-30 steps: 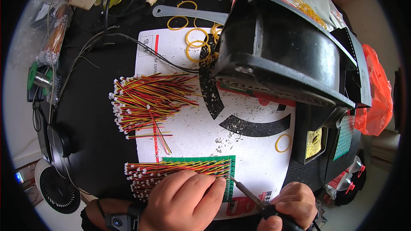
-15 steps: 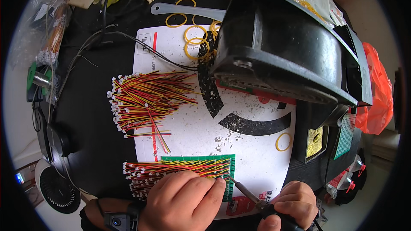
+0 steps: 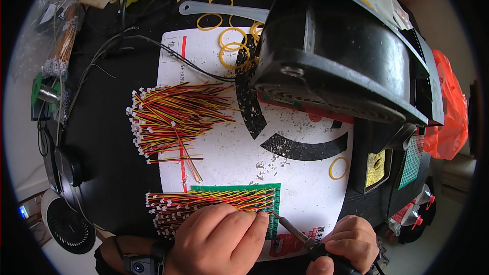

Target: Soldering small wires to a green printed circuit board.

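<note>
My right hand [image 3: 351, 244] is wrapped round the dark handle of a soldering iron [image 3: 294, 230]. Its metal tip meets the right end of the wire rows on a green circuit board [image 3: 277, 201]. Bent over the board, my left hand [image 3: 219, 239] has its fingers closed, with the fingertips close to the iron's tip. Whatever they pinch is hidden under them. Red, yellow and black wires with white connectors [image 3: 204, 201] lie in rows across the board, partly covered by my left hand. Further back is a loose pile of the same wires [image 3: 178, 114].
A black fan [image 3: 341, 56] looms at the back right. Near it are a soldering-iron stand with a gold cleaning pad [image 3: 377, 169] and an orange-red bag [image 3: 451, 107]. Rubber bands [image 3: 234, 56] lie behind the wire pile. At the left stands a solder spool [image 3: 48, 93]. White card [image 3: 305, 193] lies beneath the board.
The view has shifted very slightly. Both hands, the soldering iron and the board hold nearly the same places.
</note>
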### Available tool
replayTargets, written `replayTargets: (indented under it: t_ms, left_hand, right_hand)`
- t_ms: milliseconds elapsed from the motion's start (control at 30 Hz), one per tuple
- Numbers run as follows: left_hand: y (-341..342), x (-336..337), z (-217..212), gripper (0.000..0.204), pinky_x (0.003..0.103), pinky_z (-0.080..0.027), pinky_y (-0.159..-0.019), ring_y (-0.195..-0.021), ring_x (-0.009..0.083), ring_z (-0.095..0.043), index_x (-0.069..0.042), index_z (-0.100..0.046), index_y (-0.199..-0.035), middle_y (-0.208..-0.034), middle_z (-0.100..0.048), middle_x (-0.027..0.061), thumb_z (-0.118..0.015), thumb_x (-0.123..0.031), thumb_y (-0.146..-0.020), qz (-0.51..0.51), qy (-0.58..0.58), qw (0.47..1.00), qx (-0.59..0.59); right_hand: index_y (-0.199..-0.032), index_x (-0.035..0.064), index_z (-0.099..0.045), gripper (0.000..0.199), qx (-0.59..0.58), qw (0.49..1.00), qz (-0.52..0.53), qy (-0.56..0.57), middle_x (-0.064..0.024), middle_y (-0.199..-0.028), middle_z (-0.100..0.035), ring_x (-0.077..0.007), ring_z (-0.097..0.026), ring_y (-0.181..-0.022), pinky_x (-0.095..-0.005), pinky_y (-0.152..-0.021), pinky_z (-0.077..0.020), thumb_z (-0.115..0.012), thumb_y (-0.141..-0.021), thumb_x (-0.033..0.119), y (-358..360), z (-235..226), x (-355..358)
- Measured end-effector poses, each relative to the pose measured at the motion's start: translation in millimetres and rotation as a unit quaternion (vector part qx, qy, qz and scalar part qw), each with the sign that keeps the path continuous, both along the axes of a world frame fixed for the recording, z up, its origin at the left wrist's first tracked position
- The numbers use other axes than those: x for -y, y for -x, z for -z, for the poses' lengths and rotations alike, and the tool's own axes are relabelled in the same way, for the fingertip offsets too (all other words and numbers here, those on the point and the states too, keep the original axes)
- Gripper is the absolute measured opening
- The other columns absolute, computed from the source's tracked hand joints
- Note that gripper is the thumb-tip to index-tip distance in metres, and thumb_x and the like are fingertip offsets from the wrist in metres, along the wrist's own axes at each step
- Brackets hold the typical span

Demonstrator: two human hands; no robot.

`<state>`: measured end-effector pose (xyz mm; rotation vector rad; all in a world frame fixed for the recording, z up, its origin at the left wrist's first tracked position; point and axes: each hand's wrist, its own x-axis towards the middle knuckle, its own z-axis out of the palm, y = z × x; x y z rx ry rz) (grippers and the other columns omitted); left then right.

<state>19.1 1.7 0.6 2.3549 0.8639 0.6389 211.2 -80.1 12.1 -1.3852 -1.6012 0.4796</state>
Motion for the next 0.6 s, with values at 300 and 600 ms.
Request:
replayTargets:
  t_ms: [300, 600]
  left_hand:
    - [-4.8, 0.7, 9.0, 0.022, 0.033, -0.051, -0.055, -0.061, 0.0227, -0.059, 0.004, -0.073, -0.086, -0.075, -0.063, 0.0098, -0.070, 0.006, -0.064, 0.002, -0.036, 0.999, -0.017]
    - [-1.8, 0.5, -1.4, 0.014, 0.035, -0.052, -0.064, -0.070, 0.0275, -0.061, 0.006, -0.068, -0.090, -0.082, -0.060, 0.0130, -0.068, 0.004, -0.076, -0.005, 0.013, 1.000, -0.008]
  right_hand:
    - [-0.088, -0.0049, -0.058, 0.020, -0.010, 1.000, 0.017, -0.018, -0.0084, -0.063, -0.054, -0.0169, -0.048, -0.048, -0.0302, -0.046, -0.0398, -0.069, -0.081, 0.010, 1.2, 3.8, 1.2]
    - [-0.086, -0.0058, -0.058, 0.021, -0.044, 0.997, 0.049, -0.052, -0.0081, -0.061, -0.052, -0.0155, -0.045, -0.047, -0.0296, -0.044, -0.0358, -0.070, -0.078, 0.010, 5.3, 8.2, 2.0]
